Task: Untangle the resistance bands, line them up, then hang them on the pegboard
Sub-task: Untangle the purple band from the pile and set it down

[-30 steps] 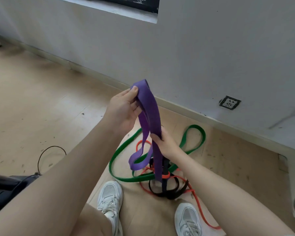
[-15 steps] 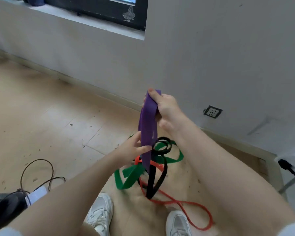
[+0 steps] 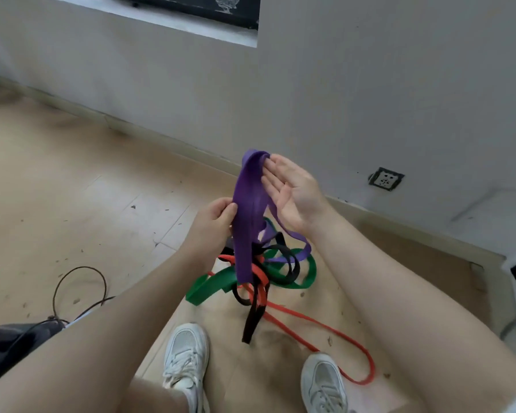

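Currently the wide purple rubber resistance band (image 3: 246, 216) hangs draped over the fingertips of the right hand (image 3: 292, 193), which is spread open, palm toward the camera, at about 1 o'clock from frame centre. The left hand (image 3: 213, 223), at 9 o'clock of the band, is closed, thumb and fingers pinching the band's left edge. Below, the band's lower loops are tangled with a narrow black band (image 3: 258, 305), a flat green band (image 3: 218, 283) and a thin red band (image 3: 325, 329). The red one trails onto the pale wooden floor (image 3: 72, 204) toward 5 o'clock, beside two white sneakers (image 3: 186, 356).
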The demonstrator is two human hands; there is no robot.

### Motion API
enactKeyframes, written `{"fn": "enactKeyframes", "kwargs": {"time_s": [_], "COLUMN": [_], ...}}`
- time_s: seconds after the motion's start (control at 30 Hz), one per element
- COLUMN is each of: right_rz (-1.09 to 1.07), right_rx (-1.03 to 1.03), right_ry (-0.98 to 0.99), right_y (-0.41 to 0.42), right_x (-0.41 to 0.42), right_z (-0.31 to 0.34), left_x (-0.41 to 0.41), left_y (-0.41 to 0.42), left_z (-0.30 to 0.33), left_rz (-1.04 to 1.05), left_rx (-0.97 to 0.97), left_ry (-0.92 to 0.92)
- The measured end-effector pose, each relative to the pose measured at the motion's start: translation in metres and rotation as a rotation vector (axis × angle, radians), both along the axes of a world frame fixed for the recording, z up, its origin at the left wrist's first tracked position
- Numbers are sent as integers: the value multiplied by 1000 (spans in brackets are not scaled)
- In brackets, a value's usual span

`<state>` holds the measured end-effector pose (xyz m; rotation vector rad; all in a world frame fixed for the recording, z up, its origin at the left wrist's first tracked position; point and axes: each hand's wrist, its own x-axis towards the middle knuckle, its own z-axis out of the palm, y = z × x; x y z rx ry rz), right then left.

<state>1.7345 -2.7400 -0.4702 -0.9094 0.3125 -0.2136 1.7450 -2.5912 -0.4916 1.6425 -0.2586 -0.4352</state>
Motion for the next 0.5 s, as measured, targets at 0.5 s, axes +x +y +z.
{"fn": "enactKeyframes", "kwargs": {"time_s": [0.5], "right_rz": [201], "right_rx": [-1988], "right_ry": [170], "right_y": [17], "right_x": [-33], "right_z": [-142], "left_x": [37], "left_y": [-1], "left_z": [-7], "left_rz": [283], "left_rx": [-178], "left_ry": [260]}}
